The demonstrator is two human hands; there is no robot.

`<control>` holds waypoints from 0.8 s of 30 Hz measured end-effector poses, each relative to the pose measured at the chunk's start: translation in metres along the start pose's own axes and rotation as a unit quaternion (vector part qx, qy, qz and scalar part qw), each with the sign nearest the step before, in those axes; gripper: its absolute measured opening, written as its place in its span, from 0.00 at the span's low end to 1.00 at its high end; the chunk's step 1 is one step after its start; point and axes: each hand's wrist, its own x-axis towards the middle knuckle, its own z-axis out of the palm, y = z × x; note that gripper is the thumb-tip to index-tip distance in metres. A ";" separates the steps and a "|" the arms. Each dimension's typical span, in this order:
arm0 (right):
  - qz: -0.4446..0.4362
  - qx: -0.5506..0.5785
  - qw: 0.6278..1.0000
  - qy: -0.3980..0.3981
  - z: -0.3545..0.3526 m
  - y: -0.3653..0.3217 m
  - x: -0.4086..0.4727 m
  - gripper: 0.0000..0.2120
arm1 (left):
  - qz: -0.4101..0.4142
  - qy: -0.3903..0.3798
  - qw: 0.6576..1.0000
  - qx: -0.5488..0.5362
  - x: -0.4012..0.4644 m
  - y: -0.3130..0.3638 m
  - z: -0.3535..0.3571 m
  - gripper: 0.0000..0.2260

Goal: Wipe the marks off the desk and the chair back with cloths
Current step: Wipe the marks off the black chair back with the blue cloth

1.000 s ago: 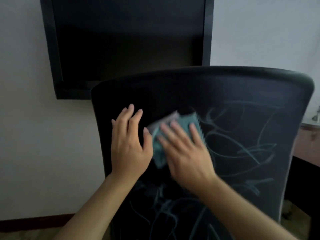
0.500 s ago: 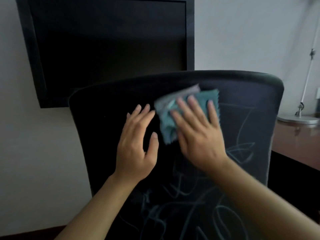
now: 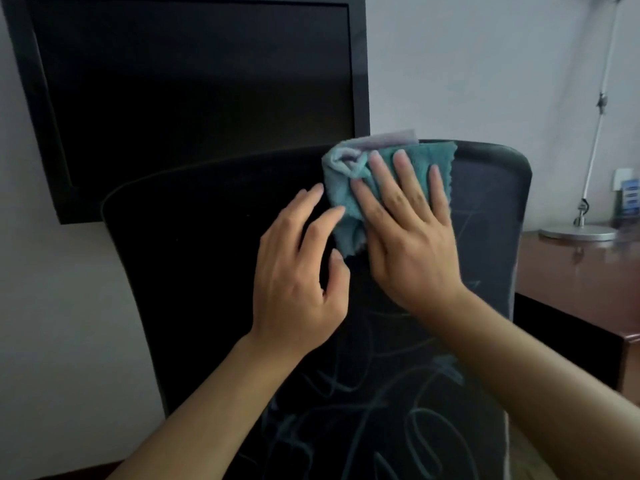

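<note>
A black chair back (image 3: 194, 271) fills the middle of the view, with pale chalk-like scribbles across its lower and right parts. My right hand (image 3: 412, 237) presses a teal cloth (image 3: 341, 192) flat against the chair back near its top edge, fingers straight and spread. A grey cloth edge (image 3: 391, 138) sticks out above the teal one. My left hand (image 3: 298, 278) rests flat on the chair back just left of the cloth, its fingertips touching the cloth's edge.
A dark wall-mounted screen (image 3: 190, 81) hangs behind the chair. At the right stands a brown wooden desk (image 3: 571, 282) with a silver lamp base (image 3: 578, 232) and its slanted arm. A white wall lies to the left.
My right hand has slid the cloth up and to the right, from mid chair back to its top edge. The scribbles in the upper area have faded. My left hand followed slightly.
</note>
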 end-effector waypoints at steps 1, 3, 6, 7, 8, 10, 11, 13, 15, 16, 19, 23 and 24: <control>0.012 0.017 1.000 0.007 0.003 -0.003 -0.005 0.22 | -0.001 0.003 1.000 0.002 0.004 0.002 0.003 0.20; 0.018 0.050 0.998 -0.024 0.009 -0.023 -0.047 0.23 | 0.002 -0.004 1.000 0.008 0.006 0.004 0.007 0.19; -0.059 0.047 0.992 -0.103 0.002 -0.047 -0.118 0.24 | 0.017 -0.033 0.999 0.021 -0.001 0.005 0.012 0.19; -0.095 0.040 0.988 -0.116 -0.001 -0.040 -0.120 0.23 | 0.021 -0.040 0.999 0.025 -0.002 0.003 0.014 0.18; -0.119 0.035 0.985 -0.118 -0.004 -0.026 -0.112 0.23 | 0.021 -0.043 0.999 0.024 -0.004 0.002 0.015 0.18; -0.092 0.019 0.992 -0.080 -0.005 0.000 -0.073 0.23 | 0.018 -0.041 0.999 0.014 -0.004 -0.001 0.017 0.18; -0.057 0.007 0.997 -0.046 -0.005 0.016 -0.050 0.22 | 0.017 -0.039 0.999 0.011 -0.004 -0.002 0.019 0.19; 0.014 -0.003 1.000 0.013 -0.005 0.033 -0.018 0.21 | 0.012 -0.037 0.999 0.014 -0.005 0.003 0.022 0.20; 0.072 0.020 0.997 0.032 0.000 0.026 -0.023 0.22 | -0.003 -0.028 1.000 0.007 -0.004 0.014 0.026 0.21; 0.092 0.037 0.995 0.024 0.003 0.014 -0.042 0.23 | -0.006 -0.022 1.000 -0.004 -0.002 0.022 0.028 0.20; 0.093 0.062 0.990 -0.085 0.002 -0.032 -0.134 0.24 | 0.027 -0.019 0.999 -0.036 0.006 0.044 0.034 0.17; 0.052 0.027 0.990 -0.125 -0.010 -0.019 -0.152 0.21 | 0.052 -0.079 0.995 -0.012 0.006 0.045 0.049 0.17; 0.078 0.026 0.992 -0.091 -0.008 -0.007 -0.128 0.22 | 0.059 -0.093 0.994 -0.012 0.003 0.040 0.052 0.19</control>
